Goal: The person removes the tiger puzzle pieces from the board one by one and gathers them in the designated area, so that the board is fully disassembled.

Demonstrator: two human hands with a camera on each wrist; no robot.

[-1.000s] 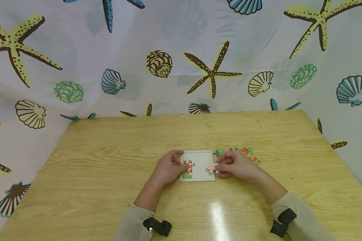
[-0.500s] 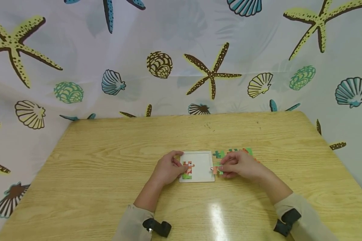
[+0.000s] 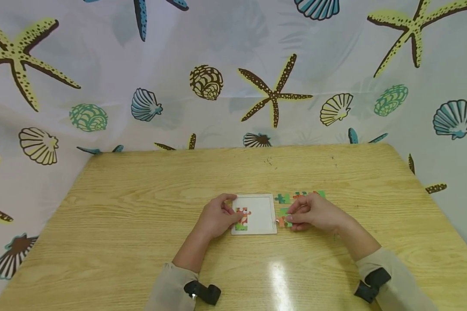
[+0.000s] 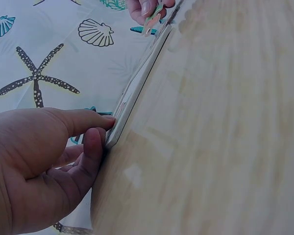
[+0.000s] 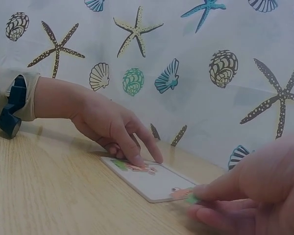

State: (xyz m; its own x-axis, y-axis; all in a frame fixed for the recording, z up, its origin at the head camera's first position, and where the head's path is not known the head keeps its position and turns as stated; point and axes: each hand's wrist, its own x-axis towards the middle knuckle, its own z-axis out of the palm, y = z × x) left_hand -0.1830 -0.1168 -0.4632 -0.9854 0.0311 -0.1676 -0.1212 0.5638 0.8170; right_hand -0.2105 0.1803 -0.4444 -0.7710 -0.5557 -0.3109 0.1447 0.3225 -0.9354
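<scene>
A white puzzle tray (image 3: pixel 262 218) lies on the table, with joined orange and green jigsaw pieces (image 3: pixel 240 226) along its left side. My left hand (image 3: pixel 217 218) holds the tray by its left side, thumb over the joined pieces and index finger at the far left corner. Just off the tray's right rim, my right hand (image 3: pixel 317 214) pinches an orange and green jigsaw piece (image 3: pixel 282 222) between thumb and fingers. In the right wrist view this jigsaw piece (image 5: pixel 182 193) appears close to the tray's edge (image 5: pixel 159 199). The right fingers cover part of it.
Loose jigsaw pieces (image 3: pixel 283 198) lie right of the tray, partly hidden behind the right hand. The wooden table (image 3: pixel 140 207) reaches back to a patterned cloth (image 3: pixel 218 116) with shells and starfish. Black wrist cameras (image 3: pixel 203 293) sit on both sleeves.
My right hand has moved right with the jigsaw piece, from over the tray's right rim to just beyond it. The left hand and tray have stayed in place.
</scene>
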